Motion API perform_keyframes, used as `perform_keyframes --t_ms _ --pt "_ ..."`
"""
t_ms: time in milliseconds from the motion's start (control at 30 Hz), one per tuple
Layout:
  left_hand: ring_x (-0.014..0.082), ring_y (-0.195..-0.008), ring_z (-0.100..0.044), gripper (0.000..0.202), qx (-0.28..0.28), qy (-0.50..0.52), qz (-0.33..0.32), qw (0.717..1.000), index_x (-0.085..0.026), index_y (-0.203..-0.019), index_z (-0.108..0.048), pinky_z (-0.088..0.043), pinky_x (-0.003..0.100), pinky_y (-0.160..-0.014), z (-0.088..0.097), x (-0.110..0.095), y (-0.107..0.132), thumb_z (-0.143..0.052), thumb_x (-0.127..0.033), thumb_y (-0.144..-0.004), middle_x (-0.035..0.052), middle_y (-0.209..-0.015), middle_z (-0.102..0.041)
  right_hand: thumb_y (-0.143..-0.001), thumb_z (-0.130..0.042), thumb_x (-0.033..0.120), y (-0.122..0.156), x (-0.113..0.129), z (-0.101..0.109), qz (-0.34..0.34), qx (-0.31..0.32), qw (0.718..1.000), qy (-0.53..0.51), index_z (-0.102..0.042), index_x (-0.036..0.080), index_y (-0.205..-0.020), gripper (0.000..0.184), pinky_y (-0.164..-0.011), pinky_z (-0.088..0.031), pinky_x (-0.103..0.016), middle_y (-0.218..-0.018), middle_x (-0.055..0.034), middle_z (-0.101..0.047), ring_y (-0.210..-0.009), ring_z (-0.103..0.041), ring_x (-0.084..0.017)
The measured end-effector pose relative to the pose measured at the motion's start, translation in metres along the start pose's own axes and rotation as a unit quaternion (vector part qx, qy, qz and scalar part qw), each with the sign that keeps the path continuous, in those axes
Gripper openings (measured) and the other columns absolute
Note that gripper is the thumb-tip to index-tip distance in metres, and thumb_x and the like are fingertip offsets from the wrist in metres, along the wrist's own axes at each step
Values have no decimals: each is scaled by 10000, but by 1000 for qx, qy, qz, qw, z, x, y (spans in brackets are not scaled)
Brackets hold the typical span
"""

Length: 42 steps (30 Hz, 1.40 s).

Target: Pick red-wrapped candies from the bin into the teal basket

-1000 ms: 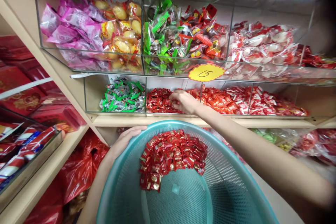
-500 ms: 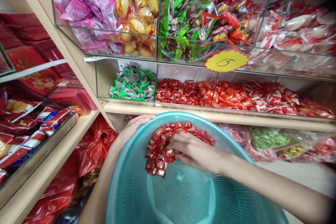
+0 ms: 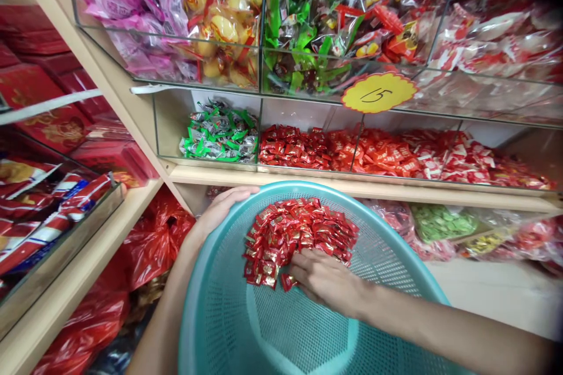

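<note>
A large teal plastic basket (image 3: 215, 299) with a mesh wall stands tilted below the shelf. My left hand (image 3: 222, 206) is closed over its rim at the upper left. Inside, against the far wall, lies a pile of small red-and-gold wrapped candies (image 3: 299, 220). My right hand (image 3: 328, 278) reaches in from the right, its fingers curled together at the near edge of the pile. Its fingertips are partly hidden among the candies. One loose candy (image 3: 288, 282) lies just left of the fingers.
Behind the basket, a clear bin of red candies (image 3: 294, 146) sits beside green-wrapped candies (image 3: 220, 132). A yellow price tag (image 3: 379, 92) reading 15 hangs above. A wooden shelf edge (image 3: 132, 222) runs along the left, with red plastic bags (image 3: 153, 240) underneath.
My right hand has drawn back toward me and slightly down, uncovering more of the pile. The candies beneath it have shifted. My left hand stays on the rim.
</note>
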State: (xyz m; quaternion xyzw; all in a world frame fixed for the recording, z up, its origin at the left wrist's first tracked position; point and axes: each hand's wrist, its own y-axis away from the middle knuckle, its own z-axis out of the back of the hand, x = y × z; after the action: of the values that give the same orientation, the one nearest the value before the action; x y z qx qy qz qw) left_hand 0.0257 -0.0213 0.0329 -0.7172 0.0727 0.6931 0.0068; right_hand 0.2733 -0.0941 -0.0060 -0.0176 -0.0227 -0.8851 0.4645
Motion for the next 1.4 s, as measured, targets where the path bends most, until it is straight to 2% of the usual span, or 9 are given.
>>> perform_keyframes --t_ms 267,567,767,867,967,1133,1200,1267,1400 --pt "242 -1071 -587 216 -15 -6 4 1000 -268 -824 -763 -404 308 -936 -4 -9 6 -614 -338 -683 0 -1027 -733 -839 -519 109 -4 10 -17 32 -30 995 93 -601 177 -826 107 -644 -392 -324 -819 -39 -628 -787 -543 -183" --pt "245 -1108 -568 233 -9 -6 23 1000 -250 -859 -753 -384 314 -963 -1 -7 3 -613 -321 -687 -1 -1065 -724 -833 -488 80 -9 18 -11 8 -18 995 100 -589 174 -794 143 -564 -406 -321 -777 -40 -618 -709 -575 -176" --pt "236 -1137 -553 237 14 -5 6 1000 -241 -889 -754 -360 297 -991 4 -3 -3 -618 -305 -705 4 -1115 -708 -803 -533 76 -11 20 -16 -24 2 995 93 -590 166 -771 112 -471 -310 -300 -749 -33 -622 -635 -569 -152" --pt "252 -1134 -554 257 6 5 24 1000 -225 -912 -746 -363 323 -990 5 0 -4 -620 -328 -713 18 -1123 -705 -816 -564 195 -16 17 3 -49 1 998 50 -591 170 -756 70 -443 -242 -291 -736 -24 -613 -545 -519 -118" --pt "250 -1144 -548 263 11 8 23 1000 -218 -924 -739 -355 326 -1000 7 2 -5 -625 -323 -712 24 -1123 -705 -861 -508 358 -33 -2 49 -79 -25 997 -2 -586 170 -732 241 -451 -208 -291 -721 -29 -600 -498 -471 -104" --pt "259 -1136 -560 263 11 5 23 1000 -220 -911 -741 -374 343 -993 4 -5 -1 -630 -323 -697 25 -1111 -710 -883 -451 288 -84 -79 117 -155 -166 974 12 -579 172 -766 209 -557 -313 -272 -808 -51 -613 -679 -549 -142" --pt "257 -1118 -573 235 4 -1 21 1000 -238 -876 -750 -388 340 -981 2 -10 2 -624 -317 -694 15 -1105 -714 -843 -502 243 -104 -112 124 -199 -175 964 19 -594 182 -825 112 -608 -358 -262 -905 -57 -634 -784 -577 -164" --pt "254 -1107 -580 224 -7 -3 27 1000 -250 -859 -754 -400 338 -969 0 -13 3 -619 -306 -690 10 -1089 -720 -797 -567 242 -119 -136 121 -270 -132 954 18 -613 193 -913 134 -668 -394 -267 -963 -72 -650 -867 -592 -196" --pt "253 -1097 -585 225 -5 6 34 999 -242 -856 -754 -412 337 -951 2 -11 -1 -635 -300 -673 18 -1053 -733 -753 -632 280 -136 -157 108 -339 -85 937 7 -641 190 -982 246 -711 -435 -289 -1022 -111 -658 -926 -606 -242"
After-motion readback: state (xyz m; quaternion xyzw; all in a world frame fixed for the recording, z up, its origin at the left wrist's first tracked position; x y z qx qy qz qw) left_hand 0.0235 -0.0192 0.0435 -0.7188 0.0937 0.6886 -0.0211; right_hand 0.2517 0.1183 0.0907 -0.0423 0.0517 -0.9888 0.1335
